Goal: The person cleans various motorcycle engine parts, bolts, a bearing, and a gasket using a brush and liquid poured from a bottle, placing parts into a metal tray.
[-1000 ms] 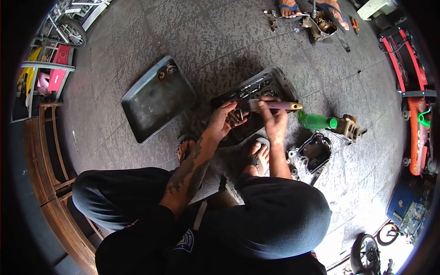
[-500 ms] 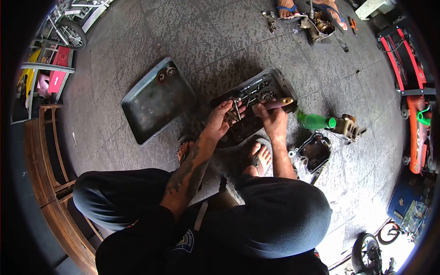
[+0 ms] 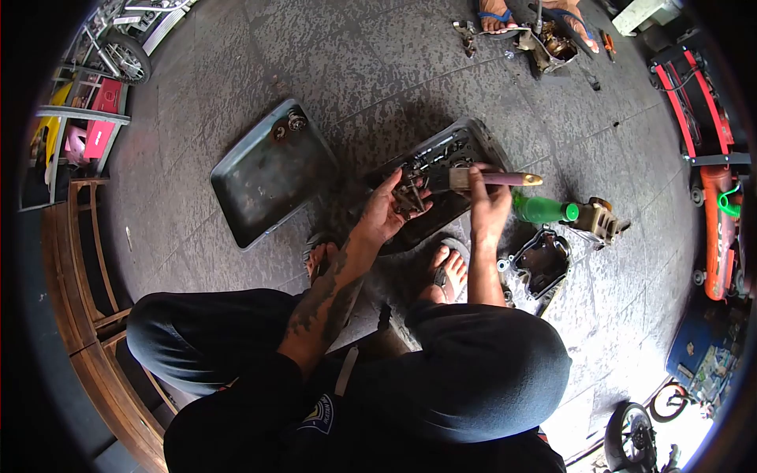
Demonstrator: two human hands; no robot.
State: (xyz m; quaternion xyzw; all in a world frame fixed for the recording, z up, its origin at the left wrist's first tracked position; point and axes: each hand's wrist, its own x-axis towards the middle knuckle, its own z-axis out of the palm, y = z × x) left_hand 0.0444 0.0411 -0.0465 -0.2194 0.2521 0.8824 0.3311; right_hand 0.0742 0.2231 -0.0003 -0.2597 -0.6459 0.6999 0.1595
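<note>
Over the left part of a dark tray (image 3: 495, 140) with metal parts in it, my left hand (image 3: 384, 213) is closed around a small metal engine part (image 3: 410, 195); its exact kind is too small to tell. My right hand (image 3: 489, 205) grips a paintbrush (image 3: 505, 179) with a purplish handle, bristles pointing left toward my left hand. A narrow gap seems to lie between the bristles and the metal part. Several metal pieces (image 3: 451, 151) rest in the tray below the brush.
Left of my hands lies a second tray (image 3: 268, 189) with greasy round parts (image 3: 296, 121). On the right are a green bottle (image 3: 544, 210), an engine cover (image 3: 541, 264) and a metal casting (image 3: 599, 222). Another person's sandalled feet (image 3: 498, 17) flank an engine part (image 3: 552, 47) at the top.
My right hand has moved right with the paintbrush, and the brush now lies more level. My left hand has turned slightly, with the metal part still in its fingers.
</note>
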